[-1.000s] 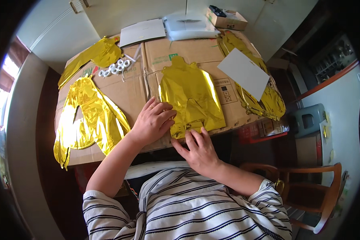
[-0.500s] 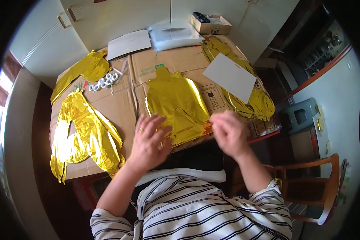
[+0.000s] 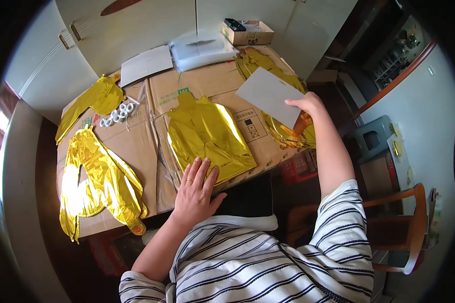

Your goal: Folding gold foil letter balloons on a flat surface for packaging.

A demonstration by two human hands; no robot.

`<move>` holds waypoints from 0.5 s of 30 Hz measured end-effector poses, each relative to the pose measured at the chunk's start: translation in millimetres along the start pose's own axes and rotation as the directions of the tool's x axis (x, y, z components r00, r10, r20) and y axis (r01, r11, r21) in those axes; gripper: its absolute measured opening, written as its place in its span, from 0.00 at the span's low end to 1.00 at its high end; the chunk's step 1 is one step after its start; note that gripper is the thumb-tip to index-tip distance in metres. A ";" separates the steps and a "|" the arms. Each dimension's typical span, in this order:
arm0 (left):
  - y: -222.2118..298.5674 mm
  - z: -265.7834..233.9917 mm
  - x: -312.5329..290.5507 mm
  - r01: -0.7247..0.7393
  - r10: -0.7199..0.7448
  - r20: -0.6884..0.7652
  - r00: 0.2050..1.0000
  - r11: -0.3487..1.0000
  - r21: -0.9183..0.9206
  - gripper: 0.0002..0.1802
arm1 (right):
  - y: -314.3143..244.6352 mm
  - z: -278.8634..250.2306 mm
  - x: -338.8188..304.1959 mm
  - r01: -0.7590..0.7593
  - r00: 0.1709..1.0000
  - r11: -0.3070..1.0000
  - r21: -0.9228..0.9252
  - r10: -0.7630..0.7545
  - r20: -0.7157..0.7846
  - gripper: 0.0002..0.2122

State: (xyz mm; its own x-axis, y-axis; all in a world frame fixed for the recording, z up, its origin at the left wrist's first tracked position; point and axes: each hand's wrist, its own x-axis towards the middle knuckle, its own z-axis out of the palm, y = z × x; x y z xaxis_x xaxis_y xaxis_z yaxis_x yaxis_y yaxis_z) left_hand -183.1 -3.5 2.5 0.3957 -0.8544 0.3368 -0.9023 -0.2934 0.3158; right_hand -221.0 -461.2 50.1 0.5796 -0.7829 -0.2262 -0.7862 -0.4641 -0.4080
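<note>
A flat gold foil balloon [image 3: 207, 129] lies in the middle of the cardboard-covered table. My left hand [image 3: 195, 193] rests on its near edge, palm down with fingers stretched out. To the right, my right hand [image 3: 309, 102] pinches the right corner of a pale grey rectangular card [image 3: 268, 93], thumb on top and the other fingers hidden beneath. Under the card lie more gold foil balloons [image 3: 250, 60], partly covered by it. On the left are a crumpled, shiny gold foil balloon [image 3: 103, 169] and, behind it, another flat gold one [image 3: 100, 96].
Several small white rolls [image 3: 117, 115] sit near the left balloons. Along the back are a grey board [image 3: 146, 64], a clear plastic pack [image 3: 199, 53] and a small carton [image 3: 255, 34] with a black object on it. A wooden chair [image 3: 417, 217] and grey-blue stool [image 3: 371, 135] stand right.
My right hand has moved right and away from me, from the middle balloon's near corner to the card, gripping it. My left hand has come down flat onto the balloon's edge. The view has shifted.
</note>
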 end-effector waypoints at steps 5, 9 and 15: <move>-1.4 1.5 -2.5 -0.002 0.002 0.006 1.000 1.000 0.008 0.41 | -6.1 8.1 4.0 -0.141 0.990 0.985 0.099 0.140 0.015 0.33; -0.9 3.8 -3.7 -0.015 0.015 -0.024 1.000 1.000 -0.003 0.41 | -14.8 10.6 -7.1 -0.042 0.985 0.998 -0.049 0.033 -0.171 0.32; 4.4 4.3 -9.0 -0.011 0.011 -0.032 0.999 1.000 0.014 0.41 | -13.4 12.5 -20.7 0.009 0.996 1.000 -0.004 -0.009 -0.092 0.33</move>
State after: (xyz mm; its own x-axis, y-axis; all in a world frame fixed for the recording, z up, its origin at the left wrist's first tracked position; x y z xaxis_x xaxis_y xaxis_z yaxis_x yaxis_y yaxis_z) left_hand -191.5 1.0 -3.0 0.3906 -0.8437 0.3682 -0.9088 -0.2899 0.3000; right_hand -219.8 -433.6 49.2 0.5643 -0.8136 -0.1399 -0.7819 -0.4724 -0.4068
